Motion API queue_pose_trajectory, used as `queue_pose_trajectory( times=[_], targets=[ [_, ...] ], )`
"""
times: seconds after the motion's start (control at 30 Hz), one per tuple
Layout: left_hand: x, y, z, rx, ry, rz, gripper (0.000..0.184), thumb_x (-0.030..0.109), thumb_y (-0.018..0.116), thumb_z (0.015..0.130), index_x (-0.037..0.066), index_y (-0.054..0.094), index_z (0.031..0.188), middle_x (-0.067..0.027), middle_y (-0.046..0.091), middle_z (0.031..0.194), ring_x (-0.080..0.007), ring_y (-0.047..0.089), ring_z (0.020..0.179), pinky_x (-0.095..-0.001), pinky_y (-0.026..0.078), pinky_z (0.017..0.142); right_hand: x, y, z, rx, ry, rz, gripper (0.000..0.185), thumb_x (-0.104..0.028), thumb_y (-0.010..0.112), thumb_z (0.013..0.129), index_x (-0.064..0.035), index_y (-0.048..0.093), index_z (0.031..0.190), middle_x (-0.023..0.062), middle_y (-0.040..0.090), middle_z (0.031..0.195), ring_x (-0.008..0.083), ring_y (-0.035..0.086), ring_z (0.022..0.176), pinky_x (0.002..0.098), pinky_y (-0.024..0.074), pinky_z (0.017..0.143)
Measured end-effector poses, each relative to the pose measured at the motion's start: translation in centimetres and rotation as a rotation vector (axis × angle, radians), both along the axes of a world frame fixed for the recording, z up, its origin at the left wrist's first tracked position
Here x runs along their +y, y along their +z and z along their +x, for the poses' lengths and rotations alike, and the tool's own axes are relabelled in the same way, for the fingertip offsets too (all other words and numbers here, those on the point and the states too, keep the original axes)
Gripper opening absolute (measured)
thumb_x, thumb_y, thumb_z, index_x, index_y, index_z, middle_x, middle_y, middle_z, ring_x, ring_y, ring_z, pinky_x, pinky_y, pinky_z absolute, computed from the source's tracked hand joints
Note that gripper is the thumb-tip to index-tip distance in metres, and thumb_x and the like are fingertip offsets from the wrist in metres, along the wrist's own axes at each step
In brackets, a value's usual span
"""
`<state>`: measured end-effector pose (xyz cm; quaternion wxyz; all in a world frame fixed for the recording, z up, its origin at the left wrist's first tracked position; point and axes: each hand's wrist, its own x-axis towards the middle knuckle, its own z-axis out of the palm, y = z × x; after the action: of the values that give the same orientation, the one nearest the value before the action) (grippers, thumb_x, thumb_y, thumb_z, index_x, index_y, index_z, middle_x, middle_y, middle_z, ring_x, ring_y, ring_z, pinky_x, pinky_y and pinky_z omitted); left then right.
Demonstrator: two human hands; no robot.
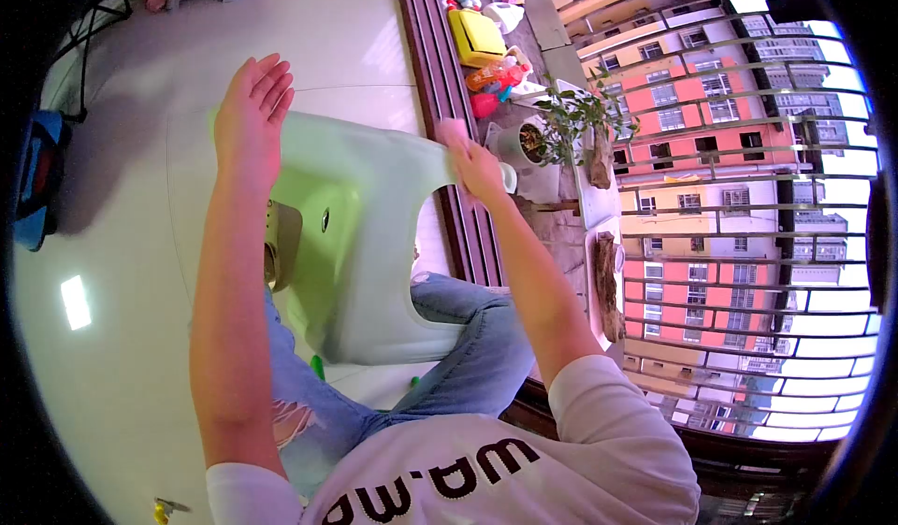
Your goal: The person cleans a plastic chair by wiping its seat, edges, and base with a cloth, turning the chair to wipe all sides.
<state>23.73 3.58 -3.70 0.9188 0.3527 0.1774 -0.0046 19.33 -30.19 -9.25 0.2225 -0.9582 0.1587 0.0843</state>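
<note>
Both arms reach forward from the torso [468,464]. Ahead of it, the left hand [254,114] is uncurled, palm inward, fingers slightly bent; the right hand [475,168] is bent at the fingers, blurred.

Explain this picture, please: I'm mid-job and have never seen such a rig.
There is no machine here: one camera, worn on a person's head, looks forward and down at two bare hands. In front is what looks like a pale green plastic stool, with pale floor around it. The left hand is open and holds nothing visible. The right hand is at the stool's edge, beside something pink; its grip is unclear. Off to the right are a yellow box and a potted plant.
</note>
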Motion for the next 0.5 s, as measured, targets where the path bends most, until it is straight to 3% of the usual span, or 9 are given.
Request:
queue_pose_trajectory(
  times=[0.13, 0.23, 0.3, 0.37, 0.43, 0.5],
  targets=[
    [0.5, 0.4, -0.3, 0.016, 0.009, 0.031, 0.042, 0.031, 0.044, 0.097, -0.003, 0.05, 0.122, -0.0132, 0.055, 0.12, -0.021, 0.052, 0.111, -0.0324, 0.04, 0.101, -3.5, -0.7, -1.2, -0.127, 0.054, -0.16, 0.053, -0.051, 0.04, 0.092, -0.004, 0.064, 0.084, 0.0188, 0.066, 0.086, 0.0358, 0.062, 0.088, 0.0456, 0.045, 0.079],
    [1.4, 0.3, -0.2, -0.004, 0.021, 0.021, 0.042, 0.031, 0.045, 0.097, -0.002, 0.051, 0.122, -0.013, 0.055, 0.12, -0.0208, 0.051, 0.111, -0.0322, 0.039, 0.101, -1.0, -1.8, 0.2, -0.13, -0.069, -0.13, 0.052, -0.053, 0.041, 0.092, -0.0059, 0.064, 0.092, 0.0176, 0.065, 0.083, 0.0348, 0.064, 0.077, 0.0446, 0.0479, 0.075],
    [2.1, 0.4, -0.3, 0.004, 0.043, 0.01, 0.042, 0.03, 0.044, 0.097, -0.003, 0.05, 0.123, -0.0131, 0.055, 0.12, -0.0209, 0.051, 0.113, -0.0322, 0.039, 0.102, 3.4, -2.2, 1.2, -0.228, 0.049, -0.071, 0.05, -0.051, 0.042, 0.092, -0.0062, 0.063, 0.091, 0.0173, 0.065, 0.083, 0.0346, 0.064, 0.076, 0.0432, 0.0488, 0.075],
    [2.9, 0.2, -0.5, 0.006, 0.062, 0.018, 0.043, 0.03, 0.044, 0.097, -0.003, 0.05, 0.124, -0.0132, 0.055, 0.122, -0.021, 0.05, 0.114, -0.0322, 0.039, 0.102, 10.8, 0.2, 2.4, -0.108, 0.099, -0.019, 0.046, -0.048, 0.044, 0.092, -0.0066, 0.063, 0.09, 0.0162, 0.066, 0.083, 0.0341, 0.064, 0.078, 0.0422, 0.0486, 0.076],
    [3.8, -0.1, -0.8, 0.011, 0.077, 0.034, 0.043, 0.03, 0.043, 0.098, -0.003, 0.049, 0.124, -0.0133, 0.054, 0.123, -0.0211, 0.05, 0.114, -0.0322, 0.038, 0.103, 15.2, -3.5, 4.3, -0.354, 0.417, -0.238, 0.041, -0.044, 0.044, 0.092, -0.0076, 0.063, 0.09, 0.013, 0.066, 0.089, 0.0327, 0.063, 0.086, 0.042, 0.0466, 0.081],
    [4.8, -0.6, -0.8, 0.036, 0.103, 0.027, 0.044, 0.031, 0.043, 0.098, -0.004, 0.048, 0.126, -0.0138, 0.053, 0.125, -0.0214, 0.049, 0.116, -0.0322, 0.038, 0.103, 21.7, -1.6, 4.5, -0.323, 0.455, -0.135, 0.036, -0.038, 0.037, 0.094, -0.0093, 0.06, 0.099, 0.0093, 0.064, 0.104, 0.028, 0.059, 0.1, 0.0447, 0.0394, 0.089]
  ],
)
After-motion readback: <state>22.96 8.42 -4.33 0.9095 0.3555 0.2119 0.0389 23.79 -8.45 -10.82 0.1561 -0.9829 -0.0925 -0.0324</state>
